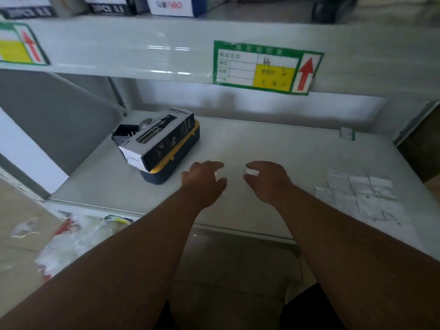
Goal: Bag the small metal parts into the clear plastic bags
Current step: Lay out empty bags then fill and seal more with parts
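Both hands hover over the grey shelf surface (273, 144), the left hand (202, 181) with relaxed fingers holding nothing visible, the right hand (269, 181) pinching a small clear plastic bag (252, 172), while filled bags (359, 196) lie spread to the right.

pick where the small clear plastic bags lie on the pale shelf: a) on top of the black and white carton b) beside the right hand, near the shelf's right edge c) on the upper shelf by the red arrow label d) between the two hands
b: the small clear plastic bags lie flat in rows on the pale shelf, out past the right hand.
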